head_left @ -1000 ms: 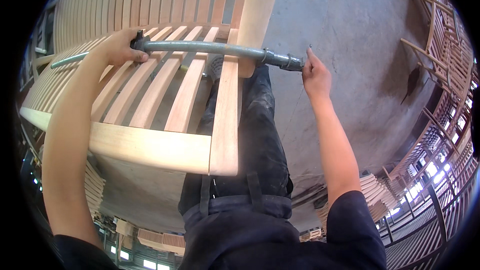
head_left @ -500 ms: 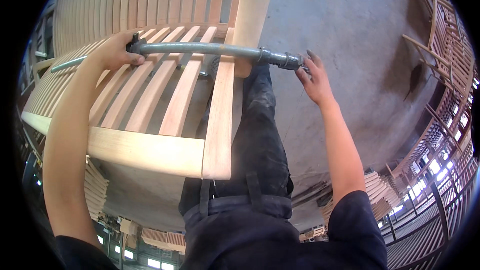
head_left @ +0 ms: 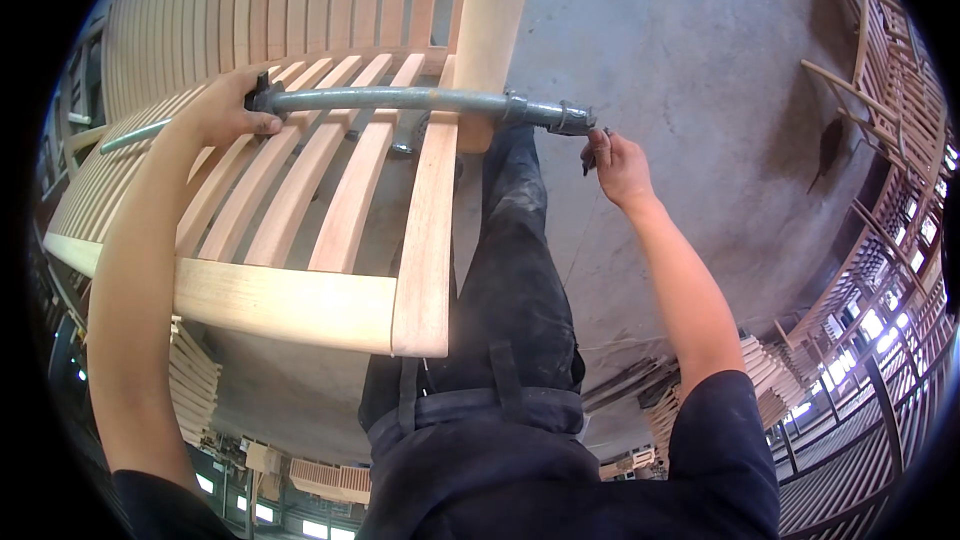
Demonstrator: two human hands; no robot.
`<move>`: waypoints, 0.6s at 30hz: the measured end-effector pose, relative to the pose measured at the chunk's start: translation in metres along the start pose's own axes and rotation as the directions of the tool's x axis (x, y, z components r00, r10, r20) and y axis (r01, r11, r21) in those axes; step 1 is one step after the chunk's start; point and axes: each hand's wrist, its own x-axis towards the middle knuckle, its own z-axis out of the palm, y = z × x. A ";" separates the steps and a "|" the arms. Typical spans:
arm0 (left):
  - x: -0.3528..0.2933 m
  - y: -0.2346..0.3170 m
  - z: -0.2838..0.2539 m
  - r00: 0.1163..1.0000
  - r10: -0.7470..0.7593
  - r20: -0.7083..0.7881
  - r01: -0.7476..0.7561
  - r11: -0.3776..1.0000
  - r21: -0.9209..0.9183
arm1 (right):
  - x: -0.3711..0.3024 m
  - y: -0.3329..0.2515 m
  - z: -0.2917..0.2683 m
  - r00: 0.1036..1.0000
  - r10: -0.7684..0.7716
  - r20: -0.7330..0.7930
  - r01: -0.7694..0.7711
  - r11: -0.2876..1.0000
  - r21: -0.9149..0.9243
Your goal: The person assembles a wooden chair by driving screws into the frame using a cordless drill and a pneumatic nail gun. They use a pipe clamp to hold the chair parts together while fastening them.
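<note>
A long grey pipe clamp lies across the slatted seat of a pale wooden bench, its screw end reaching past the bench's right side. My left hand grips the clamp by its dark jaw, thumb low against it. At the far right end, my right hand has its fingers curled together on the dark handle at the screw. That handle is mostly covered by my fingers.
The bench's slatted back rises at the upper left beside a wide end post. Slatted wooden frames stand along the right. Stacked wooden parts sit at the lower right. Grey concrete floor spreads to the right.
My right hand has turned at the clamp's screw end, going from spread fingers to curled ones, slightly lower. The view has shifted slightly; my left hand keeps its hold.
</note>
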 end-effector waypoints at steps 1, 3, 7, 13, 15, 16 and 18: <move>0.000 -0.003 0.000 0.999 0.034 -0.011 -0.034 0.999 -0.039 | 0.002 -0.012 -0.008 0.994 0.086 0.061 -0.088 0.996 0.022; -0.003 -0.007 0.001 0.994 0.100 -0.038 -0.104 0.988 -0.113 | 0.000 -0.018 -0.014 0.964 0.198 0.174 -0.207 0.978 0.035; -0.002 0.002 -0.005 1.000 0.011 0.001 -0.011 1.000 0.000 | 0.005 -0.019 -0.021 0.916 0.265 0.301 -0.291 0.956 0.043; -0.007 -0.001 0.002 0.991 0.122 -0.057 -0.128 0.984 -0.121 | -0.004 -0.045 -0.022 0.894 0.417 0.166 -0.433 0.898 0.080; -0.007 -0.005 0.010 0.961 0.213 -0.174 -0.244 0.953 -0.180 | -0.008 -0.052 -0.020 0.919 0.385 0.090 -0.388 0.922 0.016; -0.012 0.011 0.008 0.953 0.219 -0.209 -0.256 0.951 -0.172 | -0.008 -0.052 -0.018 0.938 0.344 0.050 -0.340 0.937 -0.081; -0.008 0.022 0.013 0.897 0.396 -0.197 -0.390 0.918 0.069 | -0.006 -0.051 -0.012 0.949 0.316 0.007 -0.309 0.932 -0.191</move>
